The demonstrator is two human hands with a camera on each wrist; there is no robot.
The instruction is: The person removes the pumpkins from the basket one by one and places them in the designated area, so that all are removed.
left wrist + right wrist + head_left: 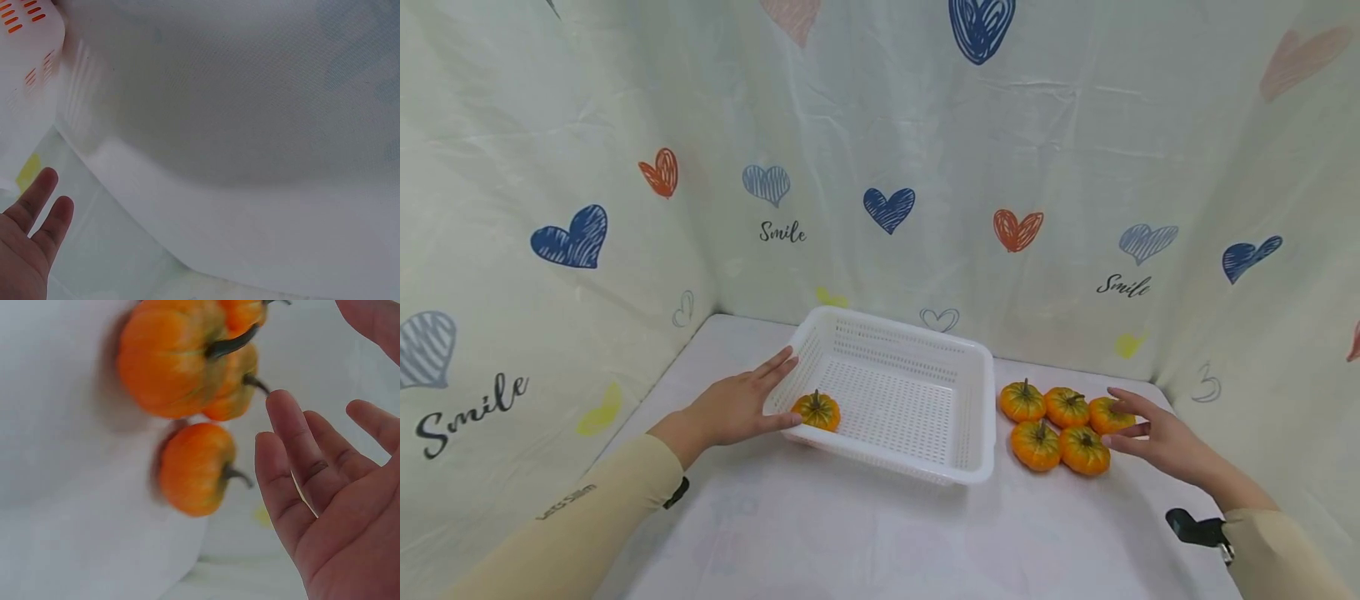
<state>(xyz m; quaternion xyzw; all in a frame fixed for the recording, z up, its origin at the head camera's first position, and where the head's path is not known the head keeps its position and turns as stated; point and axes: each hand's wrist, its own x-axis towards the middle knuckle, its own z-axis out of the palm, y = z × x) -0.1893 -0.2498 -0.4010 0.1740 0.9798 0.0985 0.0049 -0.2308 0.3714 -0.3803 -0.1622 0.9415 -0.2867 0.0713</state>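
Observation:
A white perforated plastic basket (895, 400) has one small orange pumpkin (817, 411) in its near left corner. My left hand (737, 408) is at the basket's left side, fingers spread and fairly straight along the rim, the thumb at the near left corner beside that pumpkin. Several more small pumpkins (1036, 446) with dark stems sit in a close group right of the basket. Over the right end of this group is my right hand (1165, 437), its fingers apart and nothing between them. In the right wrist view its palm faces the pumpkins (197, 469) without gripping any.
Both hands work over a table with a white cover (880, 533). Behind it and along both sides hangs a pale curtain (940, 142) printed with hearts and "Smile". A dark wrist strap (1195, 529) shows at the right sleeve.

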